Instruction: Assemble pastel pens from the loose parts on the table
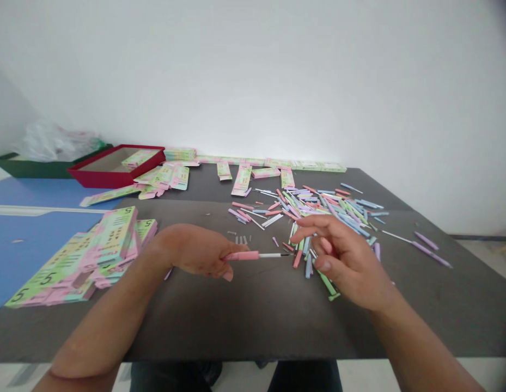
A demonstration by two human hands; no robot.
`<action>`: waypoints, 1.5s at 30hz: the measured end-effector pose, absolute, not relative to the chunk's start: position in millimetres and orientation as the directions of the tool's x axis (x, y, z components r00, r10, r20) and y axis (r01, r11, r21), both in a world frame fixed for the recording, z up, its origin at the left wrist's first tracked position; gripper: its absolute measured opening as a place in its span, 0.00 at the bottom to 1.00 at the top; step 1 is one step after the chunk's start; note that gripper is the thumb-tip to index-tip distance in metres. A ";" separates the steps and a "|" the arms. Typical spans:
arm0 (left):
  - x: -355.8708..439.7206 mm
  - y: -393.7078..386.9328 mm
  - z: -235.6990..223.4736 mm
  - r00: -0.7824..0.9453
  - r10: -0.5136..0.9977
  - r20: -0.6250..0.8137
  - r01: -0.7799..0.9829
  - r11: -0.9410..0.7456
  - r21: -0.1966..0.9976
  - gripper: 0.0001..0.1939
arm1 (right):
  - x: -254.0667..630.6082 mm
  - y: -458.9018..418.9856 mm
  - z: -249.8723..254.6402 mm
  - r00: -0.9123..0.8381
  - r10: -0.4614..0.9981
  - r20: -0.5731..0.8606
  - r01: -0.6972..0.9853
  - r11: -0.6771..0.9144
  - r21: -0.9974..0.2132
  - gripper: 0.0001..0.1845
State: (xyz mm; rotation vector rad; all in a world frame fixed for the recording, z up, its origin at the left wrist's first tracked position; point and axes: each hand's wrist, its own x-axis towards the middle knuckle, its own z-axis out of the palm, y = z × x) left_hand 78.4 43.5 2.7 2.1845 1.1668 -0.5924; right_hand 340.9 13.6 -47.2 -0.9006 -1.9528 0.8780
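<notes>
One pink pen (256, 255) is pinched in your left hand (203, 251).
It looks light and stiff; hold its pink part (243, 255). What your right hand (345, 258) grips is hard to tell.

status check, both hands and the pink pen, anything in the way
Left hand gripping pink pen, tip toward right hand. Right hand curled around small pink piece. Loose pen parts scattered around right hand, possibly in the way.

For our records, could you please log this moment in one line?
left hand: holds pink pen; right hand: near pen tip; pen parts: scattered
</notes>
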 end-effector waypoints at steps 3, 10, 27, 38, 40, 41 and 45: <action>79.6 43.8 1.2 0.517 0.592 -0.618 0.847 -0.460 0.268 0.33 | 337.5 2.9 -69.1 -0.354 0.871 0.340 0.159 0.414 -0.896 0.21; 85.6 45.0 0.0 0.581 0.585 -0.565 0.799 -0.544 0.258 0.23 | 270.6 -17.8 -108.8 -0.273 0.931 0.244 -0.205 0.191 -0.960 0.17; 69.4 50.7 -2.7 0.667 0.609 -0.429 0.741 -0.600 0.302 0.20 | 230.8 20.0 -86.2 -0.211 0.910 0.357 -0.309 0.284 -0.908 0.08; 72.7 60.4 -5.4 0.744 0.524 -0.414 0.668 -0.574 0.474 0.14 | 228.3 24.9 -71.8 -0.316 0.825 0.468 0.001 0.494 -0.870 0.02; 72.2 61.3 -4.6 0.763 0.528 -0.372 0.645 -0.604 0.467 0.13 | 226.2 25.5 -71.0 -0.300 0.828 0.474 -0.019 0.491 -0.871 0.02; 72.1 61.5 -3.9 0.765 0.534 -0.360 0.643 -0.609 0.464 0.13 | 224.8 26.0 -71.0 -0.292 0.831 0.473 -0.043 0.483 -0.875 0.02; 72.6 60.8 -2.0 0.741 0.557 -0.376 0.672 -0.596 0.440 0.12 | 219.1 25.5 -73.9 -0.240 0.855 0.460 -0.120 0.444 -0.888 0.05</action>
